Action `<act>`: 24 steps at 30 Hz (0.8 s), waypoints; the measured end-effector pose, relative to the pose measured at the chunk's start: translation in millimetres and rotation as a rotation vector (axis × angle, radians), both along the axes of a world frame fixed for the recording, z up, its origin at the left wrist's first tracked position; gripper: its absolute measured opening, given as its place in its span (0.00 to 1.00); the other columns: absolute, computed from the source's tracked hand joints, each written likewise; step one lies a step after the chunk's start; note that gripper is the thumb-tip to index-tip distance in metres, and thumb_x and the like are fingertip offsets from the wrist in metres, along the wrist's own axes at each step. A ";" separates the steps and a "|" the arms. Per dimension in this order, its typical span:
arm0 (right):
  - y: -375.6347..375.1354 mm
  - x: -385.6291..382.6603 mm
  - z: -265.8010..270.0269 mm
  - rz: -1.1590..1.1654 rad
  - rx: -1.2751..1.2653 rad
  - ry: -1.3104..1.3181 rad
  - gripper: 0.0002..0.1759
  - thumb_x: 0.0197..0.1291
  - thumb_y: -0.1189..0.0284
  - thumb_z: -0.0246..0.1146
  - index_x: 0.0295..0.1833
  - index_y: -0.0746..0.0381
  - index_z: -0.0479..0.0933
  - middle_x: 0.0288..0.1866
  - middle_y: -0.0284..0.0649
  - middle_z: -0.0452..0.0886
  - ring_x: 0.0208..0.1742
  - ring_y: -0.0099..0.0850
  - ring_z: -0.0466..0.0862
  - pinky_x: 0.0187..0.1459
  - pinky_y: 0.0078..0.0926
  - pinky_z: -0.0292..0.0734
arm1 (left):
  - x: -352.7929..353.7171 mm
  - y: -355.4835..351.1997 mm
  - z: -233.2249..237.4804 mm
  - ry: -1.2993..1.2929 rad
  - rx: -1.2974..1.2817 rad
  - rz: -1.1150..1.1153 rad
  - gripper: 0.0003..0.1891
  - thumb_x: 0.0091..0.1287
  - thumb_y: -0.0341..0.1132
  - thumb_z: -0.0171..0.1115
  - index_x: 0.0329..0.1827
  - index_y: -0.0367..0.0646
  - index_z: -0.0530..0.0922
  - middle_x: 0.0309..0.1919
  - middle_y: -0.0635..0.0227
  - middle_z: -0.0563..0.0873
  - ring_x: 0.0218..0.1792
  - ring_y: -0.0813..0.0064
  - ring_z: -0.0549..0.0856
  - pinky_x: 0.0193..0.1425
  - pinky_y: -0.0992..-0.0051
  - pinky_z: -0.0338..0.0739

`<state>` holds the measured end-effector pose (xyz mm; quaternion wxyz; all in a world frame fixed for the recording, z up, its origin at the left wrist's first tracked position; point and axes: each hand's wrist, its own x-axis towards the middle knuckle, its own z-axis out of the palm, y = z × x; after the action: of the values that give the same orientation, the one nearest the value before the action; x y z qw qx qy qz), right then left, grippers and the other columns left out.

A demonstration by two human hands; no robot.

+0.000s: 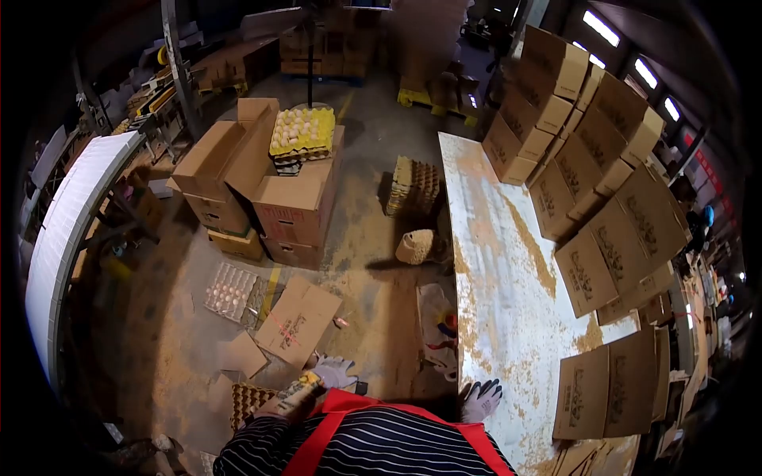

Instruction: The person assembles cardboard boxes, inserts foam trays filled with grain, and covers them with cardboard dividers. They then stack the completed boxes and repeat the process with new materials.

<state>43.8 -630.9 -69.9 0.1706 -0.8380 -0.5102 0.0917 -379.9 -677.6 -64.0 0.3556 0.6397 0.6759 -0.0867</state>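
Note:
My left hand (332,371), in a pale glove, is low in the view near a flat cardboard carton (298,322) on the floor. Its fingers are spread and nothing shows in them. My right hand (481,401), in a white glove with dark fingertips, lies on the near left edge of a long worn white table (508,317). The right fingers are slightly apart and hold nothing visible. Beside my left forearm, a brown egg tray (250,401) sits at the bottom left. Another tray with eggs (231,292) rests on the floor beyond the carton.
Cardboard boxes (583,190) line the table's right side, with more (605,385) nearby. Stacked cartons (290,208) at left bear a yellow egg tray (302,133). A stack of empty trays (413,186) and a basket-like object (414,247) stand on the floor left of the table.

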 end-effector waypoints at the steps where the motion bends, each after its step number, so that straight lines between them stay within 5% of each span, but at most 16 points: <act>1: 15.8 -8.5 0.3 0.002 0.009 -0.002 0.43 0.65 0.52 0.58 0.79 0.61 0.55 0.78 0.58 0.57 0.79 0.55 0.54 0.77 0.54 0.45 | -7.3 -3.4 -16.1 -0.008 -0.008 -0.009 0.40 0.64 0.69 0.50 0.72 0.53 0.69 0.70 0.52 0.72 0.71 0.53 0.70 0.75 0.49 0.57; 3: 46.3 -20.0 -2.7 -0.134 -0.122 -0.077 0.43 0.65 0.50 0.56 0.79 0.61 0.54 0.78 0.58 0.58 0.79 0.54 0.54 0.77 0.54 0.44 | -25.0 0.5 -41.5 -0.158 -0.063 -0.069 0.39 0.63 0.71 0.51 0.69 0.54 0.72 0.66 0.53 0.76 0.68 0.51 0.74 0.71 0.47 0.62; 5: 71.7 -32.0 -6.4 -0.070 -0.067 -0.095 0.43 0.65 0.50 0.57 0.78 0.61 0.56 0.78 0.58 0.58 0.79 0.55 0.55 0.77 0.55 0.45 | -39.5 3.2 -111.4 -0.179 -0.091 -0.233 0.38 0.61 0.71 0.53 0.66 0.55 0.75 0.60 0.51 0.80 0.62 0.51 0.79 0.65 0.47 0.71; 6: 83.6 -37.9 -8.5 -0.009 -0.025 -0.110 0.42 0.64 0.51 0.57 0.78 0.61 0.57 0.77 0.58 0.59 0.78 0.56 0.56 0.76 0.56 0.45 | -40.5 12.2 -108.3 -0.182 -0.080 -0.229 0.38 0.61 0.71 0.53 0.66 0.55 0.75 0.60 0.51 0.80 0.62 0.51 0.79 0.65 0.47 0.71; 9: 139.4 -59.8 -17.4 0.189 0.100 -0.106 0.41 0.60 0.54 0.63 0.74 0.64 0.62 0.73 0.62 0.63 0.74 0.61 0.60 0.75 0.61 0.46 | -50.8 -2.9 -90.6 -0.185 -0.020 0.164 0.35 0.63 0.67 0.55 0.63 0.50 0.77 0.55 0.50 0.82 0.60 0.52 0.80 0.61 0.53 0.75; 12: 218.2 -120.8 -5.3 0.348 0.253 -0.083 0.36 0.66 0.57 0.60 0.73 0.65 0.65 0.75 0.64 0.61 0.74 0.62 0.61 0.74 0.57 0.53 | -86.0 -26.7 -113.1 -0.205 -0.055 0.454 0.31 0.66 0.62 0.55 0.62 0.49 0.77 0.52 0.50 0.83 0.56 0.53 0.82 0.58 0.56 0.76; 20: 451.1 -240.2 12.2 0.651 0.353 0.226 0.35 0.65 0.63 0.62 0.74 0.64 0.64 0.72 0.61 0.65 0.74 0.58 0.62 0.74 0.50 0.55 | -147.8 69.5 -177.0 -0.514 0.307 0.955 0.19 0.73 0.46 0.55 0.61 0.46 0.77 0.44 0.52 0.86 0.47 0.57 0.87 0.50 0.61 0.80; 24: 529.8 -257.0 21.0 0.647 0.374 0.195 0.29 0.68 0.67 0.60 0.71 0.66 0.67 0.69 0.56 0.69 0.70 0.52 0.67 0.71 0.44 0.61 | -154.3 68.7 -170.8 -0.434 -0.008 1.402 0.18 0.72 0.46 0.57 0.54 0.43 0.81 0.39 0.57 0.86 0.41 0.62 0.85 0.44 0.63 0.79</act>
<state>-213.1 -101.1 -48.9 0.3304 -0.5756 -0.7374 0.1256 -534.2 -608.8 -234.8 0.4556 0.0587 0.8405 0.2873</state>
